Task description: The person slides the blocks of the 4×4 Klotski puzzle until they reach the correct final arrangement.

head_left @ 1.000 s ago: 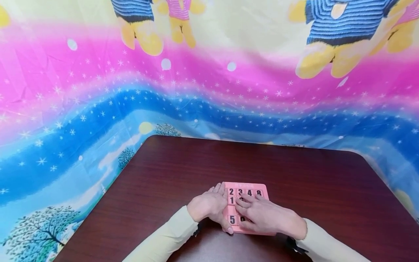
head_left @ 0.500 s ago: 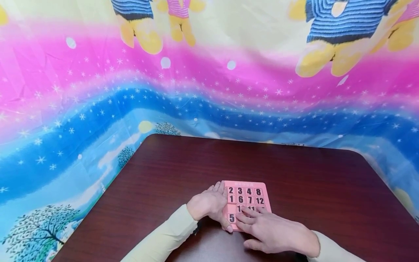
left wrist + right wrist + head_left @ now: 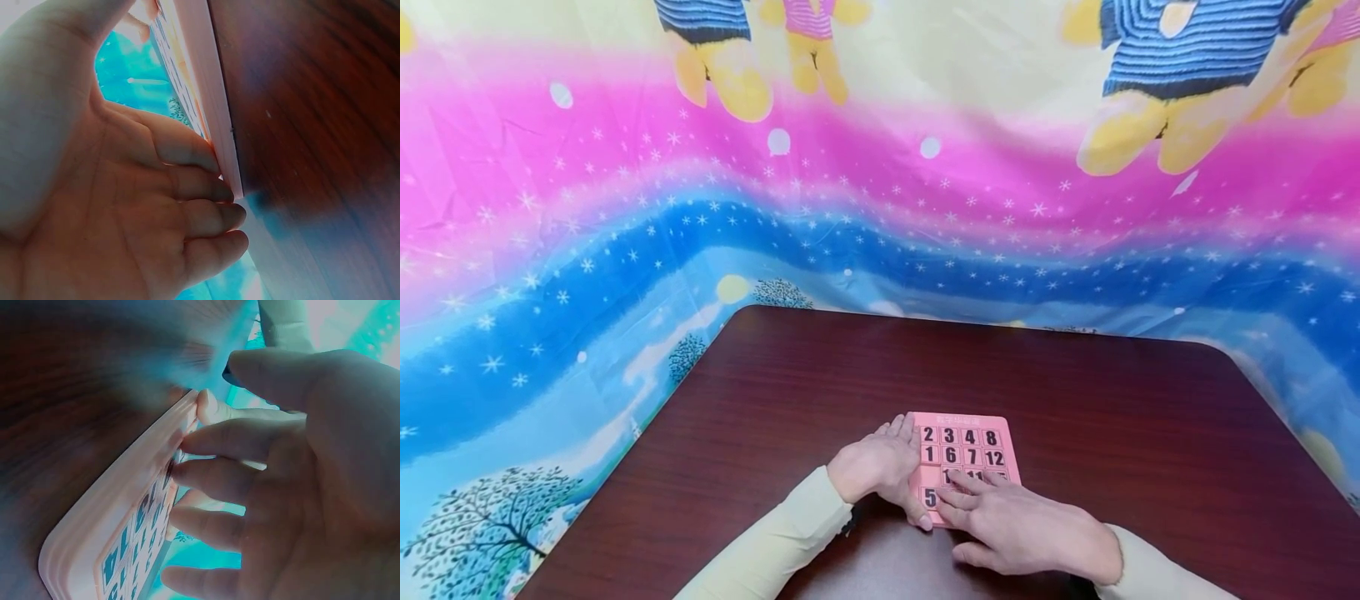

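A pink number sliding puzzle (image 3: 961,445) lies flat on the table. Its top rows read 2 3 4 8 and 1 6 7 12, with a gap at the left of the third row above tile 5 (image 3: 929,497). My left hand (image 3: 880,468) rests against the puzzle's left edge, fingers straight and thumb at the near left corner. Over the near right part lies my right hand (image 3: 1011,525), its extended fingertips at the lower tiles, which it partly hides. In the right wrist view its fingers (image 3: 215,478) are spread at the puzzle face, the thumb apart from it.
The dark brown wooden table (image 3: 820,375) has rounded far corners. Behind it hangs a colourful printed cloth (image 3: 880,183) that reaches down past the table's edges.
My right hand has drawn back toward the near edge, uncovering the 6, 7 and 12 tiles, then stayed nearly still. The left hand has kept its place at the puzzle's edge.
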Motion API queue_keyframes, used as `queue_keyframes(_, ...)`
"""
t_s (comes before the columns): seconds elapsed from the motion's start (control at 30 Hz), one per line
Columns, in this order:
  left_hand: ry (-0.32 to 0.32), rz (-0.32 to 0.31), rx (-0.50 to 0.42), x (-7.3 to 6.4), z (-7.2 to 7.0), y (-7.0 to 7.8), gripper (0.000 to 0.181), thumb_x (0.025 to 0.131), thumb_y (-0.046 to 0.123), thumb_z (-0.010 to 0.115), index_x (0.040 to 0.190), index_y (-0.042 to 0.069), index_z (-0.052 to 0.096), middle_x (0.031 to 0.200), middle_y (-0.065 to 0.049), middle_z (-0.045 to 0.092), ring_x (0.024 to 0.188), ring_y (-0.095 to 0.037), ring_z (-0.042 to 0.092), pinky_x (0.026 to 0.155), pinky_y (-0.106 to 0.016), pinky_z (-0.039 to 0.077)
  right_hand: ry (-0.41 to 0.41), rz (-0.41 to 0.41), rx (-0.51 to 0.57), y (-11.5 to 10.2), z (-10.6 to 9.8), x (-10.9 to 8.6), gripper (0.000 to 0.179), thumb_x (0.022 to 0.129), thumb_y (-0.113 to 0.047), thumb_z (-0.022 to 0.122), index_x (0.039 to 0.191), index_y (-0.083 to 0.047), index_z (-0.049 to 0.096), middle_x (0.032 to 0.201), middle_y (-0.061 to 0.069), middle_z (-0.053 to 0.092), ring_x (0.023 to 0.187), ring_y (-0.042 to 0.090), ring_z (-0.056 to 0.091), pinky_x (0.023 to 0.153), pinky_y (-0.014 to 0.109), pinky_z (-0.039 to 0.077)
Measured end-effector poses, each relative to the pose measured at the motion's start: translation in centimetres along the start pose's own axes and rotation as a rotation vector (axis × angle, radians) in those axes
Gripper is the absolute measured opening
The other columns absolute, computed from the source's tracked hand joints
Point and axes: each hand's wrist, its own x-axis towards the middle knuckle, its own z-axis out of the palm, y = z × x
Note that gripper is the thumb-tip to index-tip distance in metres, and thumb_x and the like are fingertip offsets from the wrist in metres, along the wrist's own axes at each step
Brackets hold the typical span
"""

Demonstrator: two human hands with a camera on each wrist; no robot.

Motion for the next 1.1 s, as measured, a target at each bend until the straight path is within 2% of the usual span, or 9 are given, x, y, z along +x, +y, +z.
queue_keyframes(0.17, 0.002, -0.005, -0.007, 0.0, 0.0, -0.1, 0.13, 0.062, 0.079, 0.072, 0.154, 0.001, 0.024, 0.163, -0.017, 0.019, 0.152, -0.027, 0.02, 0.124, -0.034, 0.022, 0.015, -0.002, -0.02, 0.0, -0.2, 0.0, 0.056, 0.097, -0.054, 0.051, 0.142, -0.02, 0.054, 0.148, 0.002, 0.052, 0.139, 0.028, 0.046, 0.104, 0.057, 0.045)
queue_keyframes(0.43, 0.011, 0.003, -0.002, 0.0, -0.1, 0.0, 0.132, 0.06, 0.08, 0.073, 0.154, 0.0, 0.025, 0.163, -0.018, 0.02, 0.152, -0.028, 0.019, 0.125, -0.035, 0.021, 0.017, -0.067, -0.023, 0.0, -0.3, -0.2, 0.053, 0.099, -0.055, 0.045, 0.139, -0.022, 0.057, 0.146, 0.002, 0.054, 0.138, 0.028, 0.047, 0.101, 0.057, 0.049)
queue_keyframes(0.7, 0.006, -0.013, -0.001, 0.0, -0.2, -0.1, 0.132, 0.061, 0.08, 0.072, 0.154, 0.0, 0.024, 0.163, -0.018, 0.018, 0.152, -0.027, 0.02, 0.124, -0.035, 0.022, 0.048, -0.04, -0.021, 0.3, -0.1, 0.6, 0.049, 0.098, -0.049, 0.053, 0.137, -0.02, 0.058, 0.144, 0.003, 0.056, 0.136, 0.027, 0.049, 0.1, 0.057, 0.048)
queue_keyframes(0.97, 0.019, -0.001, 0.004, -0.1, -0.1, -0.2, 0.131, 0.06, 0.08, 0.073, 0.154, 0.001, 0.026, 0.163, -0.019, 0.019, 0.152, -0.029, 0.021, 0.124, -0.035, 0.025, 0.009, 0.06, 0.06, 1.2, 0.1, 1.9, 0.047, 0.098, -0.047, 0.052, 0.137, -0.021, 0.059, 0.147, 0.005, 0.053, 0.139, 0.03, 0.046, 0.108, 0.058, 0.043)
queue_keyframes(1.1, 0.016, -0.001, -0.003, -0.2, -0.1, -0.1, 0.131, 0.06, 0.079, 0.073, 0.154, 0.001, 0.026, 0.163, -0.018, 0.019, 0.152, -0.028, 0.021, 0.124, -0.035, 0.025, -0.005, 0.07, 0.085, 1.3, 0.2, 2.0, 0.047, 0.099, -0.047, 0.052, 0.138, -0.022, 0.058, 0.149, 0.004, 0.051, 0.14, 0.03, 0.045, 0.11, 0.058, 0.04)
